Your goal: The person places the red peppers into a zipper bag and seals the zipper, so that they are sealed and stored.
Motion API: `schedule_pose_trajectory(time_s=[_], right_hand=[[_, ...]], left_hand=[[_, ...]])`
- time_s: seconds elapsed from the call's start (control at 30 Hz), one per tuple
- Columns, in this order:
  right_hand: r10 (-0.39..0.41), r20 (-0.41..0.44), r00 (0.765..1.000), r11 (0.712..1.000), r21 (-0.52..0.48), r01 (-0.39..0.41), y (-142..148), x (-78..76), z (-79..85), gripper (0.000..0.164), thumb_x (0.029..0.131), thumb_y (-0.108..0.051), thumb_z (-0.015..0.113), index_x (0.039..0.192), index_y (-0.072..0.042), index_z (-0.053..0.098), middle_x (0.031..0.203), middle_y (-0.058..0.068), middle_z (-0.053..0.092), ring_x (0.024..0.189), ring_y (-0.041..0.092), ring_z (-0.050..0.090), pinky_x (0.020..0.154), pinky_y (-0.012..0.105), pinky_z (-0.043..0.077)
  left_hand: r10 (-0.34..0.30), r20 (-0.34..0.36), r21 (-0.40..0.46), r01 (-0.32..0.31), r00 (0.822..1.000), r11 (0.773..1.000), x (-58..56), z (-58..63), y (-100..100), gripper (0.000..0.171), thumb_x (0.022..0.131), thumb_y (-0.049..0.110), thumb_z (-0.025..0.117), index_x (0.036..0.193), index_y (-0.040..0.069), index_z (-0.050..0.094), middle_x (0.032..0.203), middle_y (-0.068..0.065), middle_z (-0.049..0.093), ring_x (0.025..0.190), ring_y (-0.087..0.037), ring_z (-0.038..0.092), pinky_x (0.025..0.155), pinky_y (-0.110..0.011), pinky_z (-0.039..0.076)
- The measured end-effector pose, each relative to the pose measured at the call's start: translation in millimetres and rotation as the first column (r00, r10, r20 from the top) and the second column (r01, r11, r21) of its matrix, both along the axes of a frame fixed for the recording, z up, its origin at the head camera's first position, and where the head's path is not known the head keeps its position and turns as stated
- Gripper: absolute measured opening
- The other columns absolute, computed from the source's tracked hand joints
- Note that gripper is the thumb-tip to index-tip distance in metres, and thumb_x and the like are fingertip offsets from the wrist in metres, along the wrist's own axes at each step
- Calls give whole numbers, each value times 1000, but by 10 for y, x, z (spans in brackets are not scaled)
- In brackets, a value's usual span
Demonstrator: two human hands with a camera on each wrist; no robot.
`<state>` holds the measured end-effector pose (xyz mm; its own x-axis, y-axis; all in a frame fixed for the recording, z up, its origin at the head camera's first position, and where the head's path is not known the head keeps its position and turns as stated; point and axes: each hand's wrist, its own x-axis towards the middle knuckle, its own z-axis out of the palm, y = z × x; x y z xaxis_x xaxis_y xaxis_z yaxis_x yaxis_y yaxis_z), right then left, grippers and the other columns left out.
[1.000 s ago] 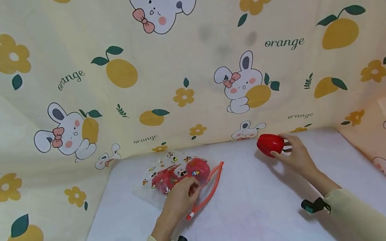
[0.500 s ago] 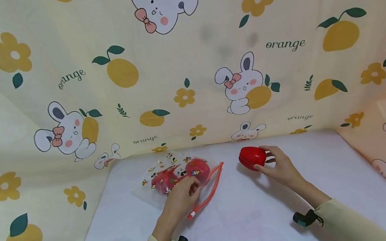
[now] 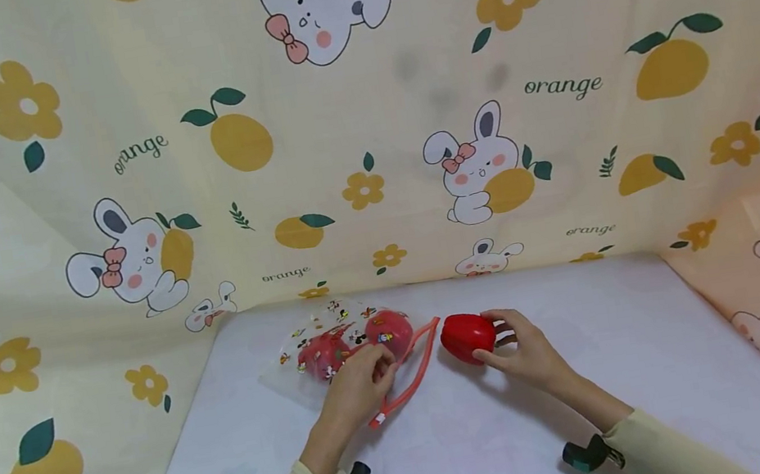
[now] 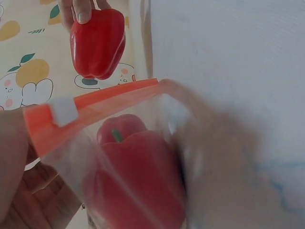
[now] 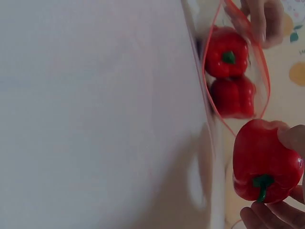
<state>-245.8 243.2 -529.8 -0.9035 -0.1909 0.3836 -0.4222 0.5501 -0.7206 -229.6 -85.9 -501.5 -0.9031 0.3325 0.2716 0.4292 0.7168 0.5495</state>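
Note:
A red bell pepper (image 3: pixel 468 338) is held by my right hand (image 3: pixel 528 350), thumb on the near side and fingers behind, just right of the bag's mouth. In the right wrist view its green stem (image 5: pixel 262 183) faces the camera. My left hand (image 3: pixel 359 385) pinches the upper edge of a clear zip bag (image 3: pixel 289 371) with cartoon prints and an orange-red zip strip (image 3: pixel 414 385). The bag's mouth gapes toward the right. Inside lie two red bell peppers, one with a green stem (image 5: pixel 229 57) and another (image 5: pixel 233 98) beside it.
The bag rests on a white table (image 3: pixel 460 456). A patterned cloth (image 3: pixel 389 103) with rabbits and oranges rises behind the table and along its sides. Small dark cameras are strapped at both wrists.
My right hand has carried the bell pepper leftward and a little nearer, from the table's right side up to the bag's mouth. The left hand and bag have hardly moved.

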Motion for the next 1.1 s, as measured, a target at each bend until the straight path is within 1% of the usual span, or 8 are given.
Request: schedule_pose_trajectory(time_s=[0.2,0.37,0.47,0.6,0.83,0.93,1.03,1.1], right_hand=[[4,61,998,1000,-19,-3,-111,65,-29,70,85,-21,94,143,-6,58,137,14,63,108,30,69,88,51,62],[-22,145,989,1000,-9,23,-222,100,-23,70,86,-28,93,143,-9,59,138,13,64,100,25,71,85,39,63],[-23,173,985,999,-27,28,-296,111,-16,69,86,-28,93,143,-9,59,138,13,64,99,24,71,83,33,62],[-34,189,981,999,-31,41,-386,111,-18,69,85,-28,93,142,-9,59,136,12,65,96,22,71,82,28,61],[-83,212,974,996,-16,88,-566,110,-25,70,85,-32,92,142,-9,60,134,11,65,86,16,70,76,28,60],[-83,245,966,993,-60,100,-641,106,-41,70,87,-30,92,144,-8,57,136,12,63,80,17,71,69,29,61],[-62,296,953,983,-149,110,-704,106,-54,70,89,-26,90,145,-7,54,136,14,60,73,23,72,64,31,62],[-41,326,944,970,-215,116,-743,104,-59,69,90,-23,89,146,-6,52,137,16,58,73,28,74,62,34,62]], left_hand=[[4,-3,-6,-5,1000,1000,11,12,2,8,100,18,78,103,21,71,86,11,58,72,-6,54,64,-22,49],[6,-7,-13,-6,1000,1000,21,21,-4,9,100,19,78,105,21,71,86,10,56,73,-6,53,64,-21,49],[9,-21,-24,-9,1000,1000,26,29,2,10,99,19,78,107,21,72,87,10,56,74,-7,53,65,-21,49],[13,-44,-46,-15,999,999,26,33,12,14,98,21,80,110,22,73,89,10,58,76,-7,53,66,-22,49],[12,-62,-50,-15,998,999,32,53,31,16,98,22,81,112,23,73,95,8,62,79,-8,55,69,-22,52],[10,-67,-57,-14,998,998,31,44,32,16,98,23,81,112,23,73,98,8,64,79,-8,55,69,-21,53],[5,-76,-67,-10,997,998,26,29,32,16,98,22,80,113,23,73,99,8,64,79,-8,55,69,-21,53],[2,-82,-64,-7,997,998,17,21,31,16,98,22,80,113,23,73,98,8,64,78,-8,55,68,-21,52]])
